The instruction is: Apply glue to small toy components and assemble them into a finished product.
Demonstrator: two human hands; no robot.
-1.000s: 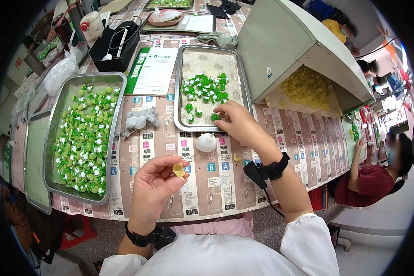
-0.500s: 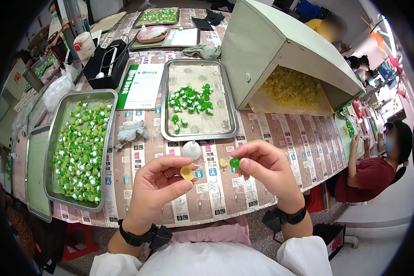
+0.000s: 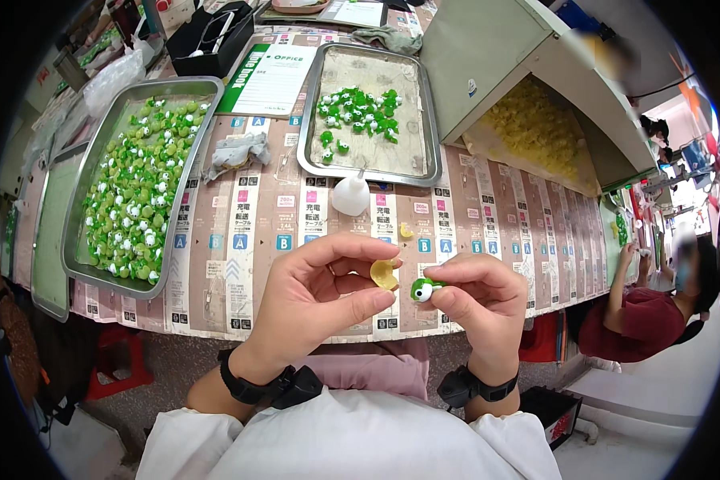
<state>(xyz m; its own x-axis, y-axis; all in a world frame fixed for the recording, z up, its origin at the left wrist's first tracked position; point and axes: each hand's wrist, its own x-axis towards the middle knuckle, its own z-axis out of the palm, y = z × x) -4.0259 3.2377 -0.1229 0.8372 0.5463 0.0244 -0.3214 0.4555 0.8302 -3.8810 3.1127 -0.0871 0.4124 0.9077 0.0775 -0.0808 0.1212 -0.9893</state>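
Note:
My left hand [image 3: 312,292] pinches a small hollow yellow shell [image 3: 384,274] between thumb and fingers, its open side toward the right. Just beside it, my right hand [image 3: 484,300] grips a small green piece with a white, black-dotted eye [image 3: 426,290] by thumb and forefinger. The two pieces are close but apart. Beyond the hands, a white nozzle bottle [image 3: 351,194] stands by the near edge of a metal tray [image 3: 380,68], where several green-and-white pieces lie. Another small yellow piece [image 3: 406,230] rests on the patterned table.
To the left, a deeper metal tray [image 3: 116,285] is full of green, white and yellowish pieces. A crumpled grey cloth [image 3: 238,152] and a notebook [image 3: 270,78] lie between the trays. A grey box hood [image 3: 496,60] at right covers a heap of yellow shells [image 3: 540,124]. Someone in dark red [image 3: 636,324] sits at far right.
My hands have come closer together, and the green piece has turned so its eye shows. The view has tilted down, so the table sits higher in the picture.

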